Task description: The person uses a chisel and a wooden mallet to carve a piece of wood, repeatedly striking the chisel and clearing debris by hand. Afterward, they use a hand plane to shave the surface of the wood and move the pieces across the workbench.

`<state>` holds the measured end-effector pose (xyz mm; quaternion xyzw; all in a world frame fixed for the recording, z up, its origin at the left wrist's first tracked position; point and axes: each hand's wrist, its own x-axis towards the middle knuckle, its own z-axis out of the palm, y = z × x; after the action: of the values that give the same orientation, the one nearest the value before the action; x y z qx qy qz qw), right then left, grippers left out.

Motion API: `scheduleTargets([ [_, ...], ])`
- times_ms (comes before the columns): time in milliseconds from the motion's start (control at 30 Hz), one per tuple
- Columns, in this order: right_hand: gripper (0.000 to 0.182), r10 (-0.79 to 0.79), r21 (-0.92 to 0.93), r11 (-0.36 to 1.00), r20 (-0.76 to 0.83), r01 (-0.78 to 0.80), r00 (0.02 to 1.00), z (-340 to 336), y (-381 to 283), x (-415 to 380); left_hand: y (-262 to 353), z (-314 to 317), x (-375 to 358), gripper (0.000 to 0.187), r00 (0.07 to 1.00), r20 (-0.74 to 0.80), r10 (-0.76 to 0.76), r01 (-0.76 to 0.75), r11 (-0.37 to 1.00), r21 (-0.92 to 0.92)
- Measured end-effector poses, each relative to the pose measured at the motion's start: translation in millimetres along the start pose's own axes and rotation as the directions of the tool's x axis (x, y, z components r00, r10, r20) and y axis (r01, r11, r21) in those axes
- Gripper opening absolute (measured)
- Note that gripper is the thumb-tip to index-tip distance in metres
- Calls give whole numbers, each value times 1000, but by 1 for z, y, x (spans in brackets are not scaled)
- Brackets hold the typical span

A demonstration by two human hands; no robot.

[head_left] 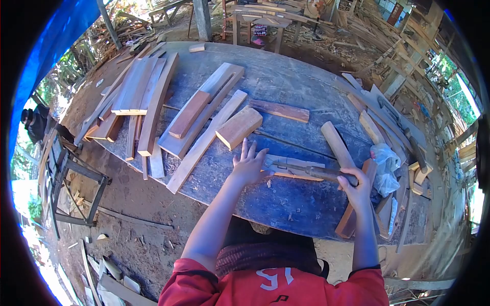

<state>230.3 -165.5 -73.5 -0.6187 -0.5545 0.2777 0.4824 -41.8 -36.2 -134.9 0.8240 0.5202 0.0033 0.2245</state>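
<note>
The right hand (356, 189) is closed around the handle of one chisel-like tool (326, 173); the left hand (249, 167) has its fingers spread, at the left end of one wooden piece (289, 172), which lies under the tool. Beyond the left fingers is one thick block (239, 127). One plastic bag (386, 169) lies rightward. The red shirt (245, 290) bears "15", upside down. Bare table (291, 206) extends from the piece to the near edge.

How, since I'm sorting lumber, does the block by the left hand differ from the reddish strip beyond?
The block is thicker, the reddish strip slimmer. The block is tan, the strip darker. The block is nearer the left hand; the strip is farther. Both are wooden, lying on the table.
</note>
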Motion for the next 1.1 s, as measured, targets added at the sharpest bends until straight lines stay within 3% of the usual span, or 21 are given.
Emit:
scheduleTargets([
  [100,28,70,-62,996,12,-69,998,-3,13,-13,-1,-1,1,80,1000,16,-4,4,1000,-20],
  [167,31,-106,-251,961,60,117,993,-2,20,-21,0,-1,1,79,1000,16,-11,11,1000,-24],
  [200,35,-23,-238,971,60,36,998,-1,17,-25,0,-1,1,79,1000,18,-16,16,1000,-26],
  [300,35,25,-241,970,34,-16,999,4,19,-34,0,-1,1,79,1000,11,-13,14,999,-30],
  [433,34,-47,-251,967,13,49,999,5,29,-38,1,-2,0,78,1000,10,-15,15,999,-31],
  [500,32,192,-36,981,-26,-193,981,7,24,-38,1,-1,1,77,1000,13,-17,18,999,-31],
  [600,31,207,113,974,-68,-199,976,16,16,-35,-2,2,2,76,1000,7,-14,15,999,-36],
  [733,30,182,140,976,-98,-168,978,23,12,-27,-3,5,3,76,1000,-17,-19,17,998,-64],
  [833,28,141,130,984,-133,-124,981,24,11,-21,-4,5,5,76,1000,-19,-21,20,998,-64],
  [900,28,8,155,988,-193,22,981,23,14,-15,-4,4,4,77,1000,-6,-16,16,998,-65],
  [1033,30,40,136,991,-210,-12,977,22,-6,-2,-1,2,5,77,1000,8,-27,28,997,-73],
  [1100,33,-281,-190,952,-220,241,934,25,-26,8,2,-3,3,77,998,39,-48,50,996,-75],
])
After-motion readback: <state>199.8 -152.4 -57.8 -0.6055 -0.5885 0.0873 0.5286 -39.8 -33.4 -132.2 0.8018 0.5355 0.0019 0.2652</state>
